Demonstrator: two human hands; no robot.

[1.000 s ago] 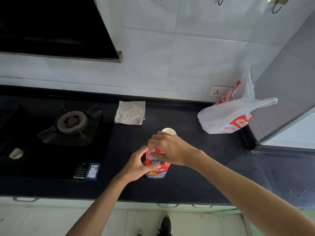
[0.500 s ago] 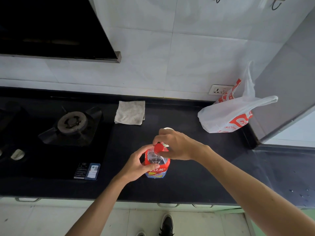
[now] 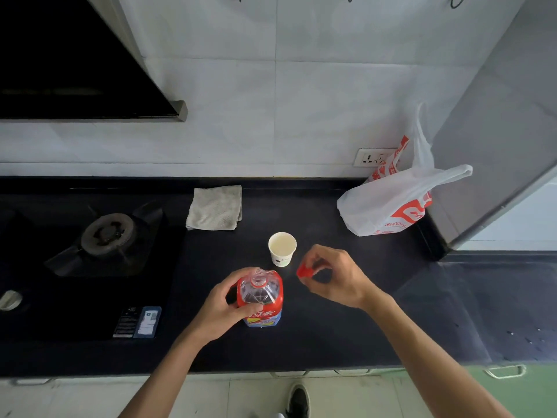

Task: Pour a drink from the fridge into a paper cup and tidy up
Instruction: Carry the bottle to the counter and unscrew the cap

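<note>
A clear drink bottle point(image 3: 261, 297) with a red label stands upright on the black counter point(image 3: 316, 336), its mouth uncovered. My left hand point(image 3: 224, 306) grips it around the shoulder. My right hand point(image 3: 334, 277) is off to the bottle's right and pinches the red cap point(image 3: 303, 271) between thumb and fingers. A white paper cup point(image 3: 282, 248) stands just behind the bottle, upright; whether it holds liquid I cannot tell.
A folded grey cloth point(image 3: 215, 207) lies at the back of the counter. A white and red plastic bag point(image 3: 391, 200) sits at the back right beside a grey wall. The gas hob point(image 3: 107, 233) fills the left. A range hood point(image 3: 75, 61) hangs above.
My right hand has lifted the red cap off the bottle and carried it to the right. The paper cup behind is now uncovered. My left hand still holds the bottle.
</note>
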